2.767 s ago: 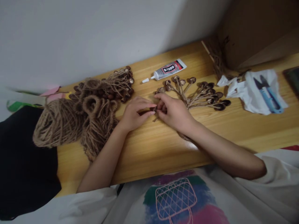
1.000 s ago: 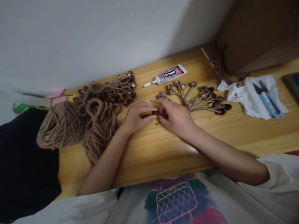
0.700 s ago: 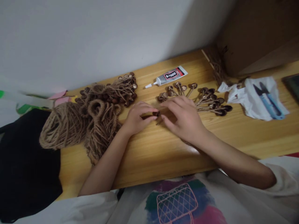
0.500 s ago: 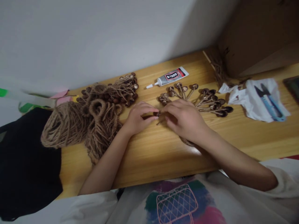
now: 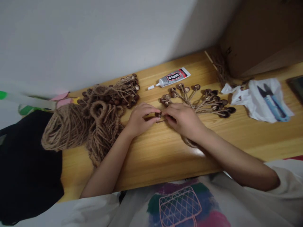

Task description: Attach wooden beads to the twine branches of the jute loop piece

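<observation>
Head view: the left hand [image 5: 139, 119] pinches a small brown shell piece [image 5: 158, 114] between thumb and fingers, which cover part of it. The right hand [image 5: 182, 118] is just beside it, fingers bent and tips drawn together; whether they grip anything is hard to make out. A thin strand end [image 5: 161, 121] shows below the piece, between the hands. Under the right wrist, a coiled cord [image 5: 188, 142] is mostly hidden. Just beyond the right hand, a shell-tipped cord bundle [image 5: 216, 107] fans out on the table [image 5: 142, 164], its lower part covered. To the left of the left hand lies looped twine [image 5: 101, 126], partly behind the forearm. Farther beyond both hands is a glue tube [image 5: 174, 76]; well right of the right hand, blue snips [image 5: 272, 102] rest on white tissue [image 5: 254, 110]. At the right edge, a dark object [image 5: 296, 86] is cut off and unclear.
</observation>
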Demonstrator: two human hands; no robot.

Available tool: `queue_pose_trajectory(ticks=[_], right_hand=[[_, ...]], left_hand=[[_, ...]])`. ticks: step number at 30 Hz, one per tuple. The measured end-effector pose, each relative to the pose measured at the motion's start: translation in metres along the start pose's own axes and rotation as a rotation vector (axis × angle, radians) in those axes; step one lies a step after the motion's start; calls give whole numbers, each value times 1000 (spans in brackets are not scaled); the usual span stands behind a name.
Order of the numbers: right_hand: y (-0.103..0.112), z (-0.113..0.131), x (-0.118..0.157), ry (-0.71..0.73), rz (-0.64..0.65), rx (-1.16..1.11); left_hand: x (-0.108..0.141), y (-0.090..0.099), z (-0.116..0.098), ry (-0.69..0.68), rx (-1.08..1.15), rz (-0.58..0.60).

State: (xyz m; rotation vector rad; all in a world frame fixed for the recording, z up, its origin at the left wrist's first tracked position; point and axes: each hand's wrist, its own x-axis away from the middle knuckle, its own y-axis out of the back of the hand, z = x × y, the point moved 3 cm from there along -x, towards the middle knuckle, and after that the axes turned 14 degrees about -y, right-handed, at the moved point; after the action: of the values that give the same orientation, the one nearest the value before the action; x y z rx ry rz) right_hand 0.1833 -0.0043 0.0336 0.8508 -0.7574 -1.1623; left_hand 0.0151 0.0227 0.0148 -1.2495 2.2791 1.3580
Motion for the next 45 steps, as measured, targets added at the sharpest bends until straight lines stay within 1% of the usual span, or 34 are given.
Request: queue_pose_trajectory(ticks=[7,12,19,22,26,31,36,45], right_hand=[[-3,-2,0,73,-13,-44],[-4,-3,1,104,-28,-33],[1,5,3,87,61,74],[2,7,3,78,83,78],[1,3,2,68,74,-23],[0,-2,2,-11,37,-180],[1,-3,2,-33,3,-225],[1,-2,3,-87,4,-297]], left_hand=[[1,0,1,-11,1,-9],[1,0,1,-12,-3,-3],[0,0,1,11,7,17],[0,0,2,15,24,13],[0,1,1,14,25,21],[-1,1,0,6,19,24],[-1,2,-1,-7,12,30],[-1,1,1,9,26,22]])
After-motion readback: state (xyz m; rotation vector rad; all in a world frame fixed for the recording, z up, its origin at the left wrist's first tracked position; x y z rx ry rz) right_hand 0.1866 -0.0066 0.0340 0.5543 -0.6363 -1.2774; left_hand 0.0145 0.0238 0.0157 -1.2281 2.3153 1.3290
